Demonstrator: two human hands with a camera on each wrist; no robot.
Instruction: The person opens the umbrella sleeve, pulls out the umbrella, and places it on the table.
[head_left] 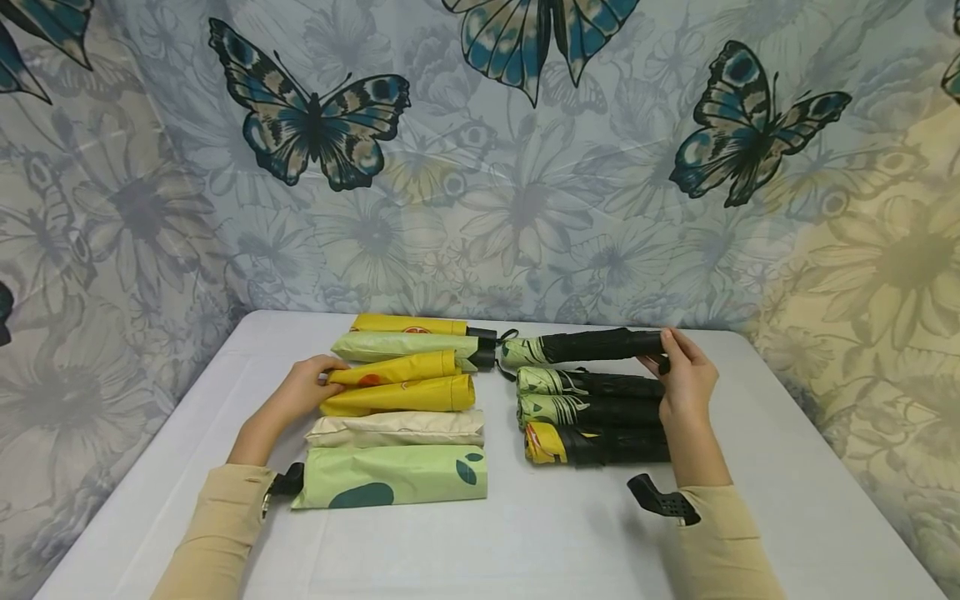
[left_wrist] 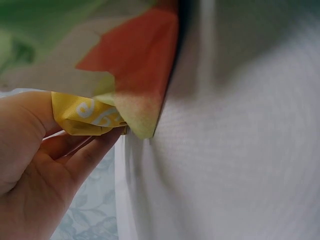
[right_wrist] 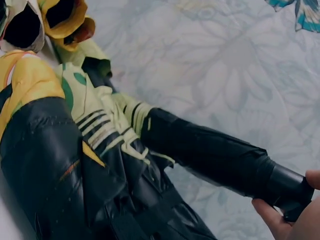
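On the left, my left hand (head_left: 300, 387) pinches the closed end of a yellow umbrella sleeve (head_left: 397, 369), whose yellow fabric (left_wrist: 85, 117) lies between thumb and fingers in the left wrist view. At the far right, my right hand (head_left: 690, 383) grips the black handle of a folded black-and-green umbrella (head_left: 592, 344). That umbrella points left, towards a light green sleeved umbrella (head_left: 405, 346) with a black handle. A second yellow sleeve (head_left: 405, 396) lies just in front of the pinched one. The right wrist view shows the handle (right_wrist: 290, 185) between thumb and fingers.
Behind the light green one lies a yellow sleeved umbrella (head_left: 405, 323). A cream sleeve (head_left: 397, 429) and a wide green sleeve (head_left: 405, 475) lie at front left. Three more folded umbrellas (head_left: 615, 412) lie at right on the white table (head_left: 525, 542). Butterfly-print cloth hangs behind.
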